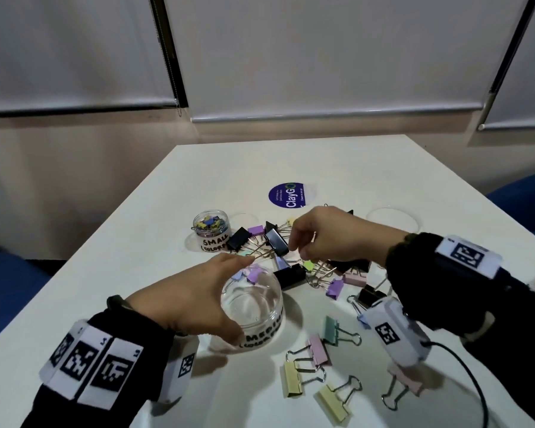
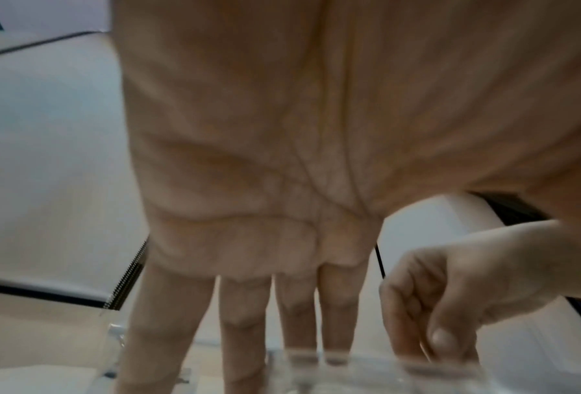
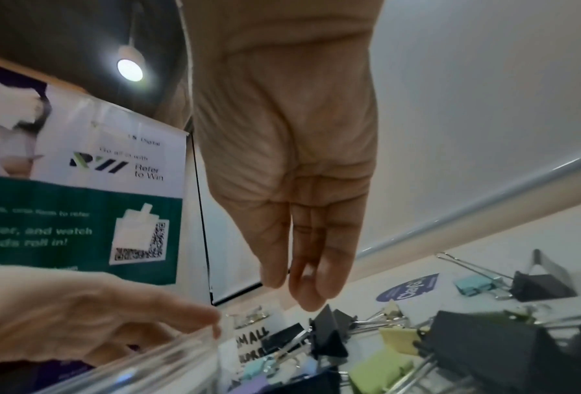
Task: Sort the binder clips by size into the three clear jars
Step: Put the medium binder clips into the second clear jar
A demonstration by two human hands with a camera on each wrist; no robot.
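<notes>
Jars: three; hands: left grips medium jar.

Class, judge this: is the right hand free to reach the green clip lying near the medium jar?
Probably yes. The right hand hovers over the pile holding nothing visible, and the green clip lies uncovered beside the medium jar, gripped by the left hand.

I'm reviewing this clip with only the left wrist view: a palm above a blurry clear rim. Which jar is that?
Observer: The head view shows the left hand gripping the Medium jar, named by its handwritten label.
Operator: What is the other hand reaching for?
Observer: The right hand hangs with its fingertips beside a large black clip; the right wrist view shows nothing plainly held.
Operator: Is any jar filled?
Observer: The Small jar holds small coloured clips.
</notes>
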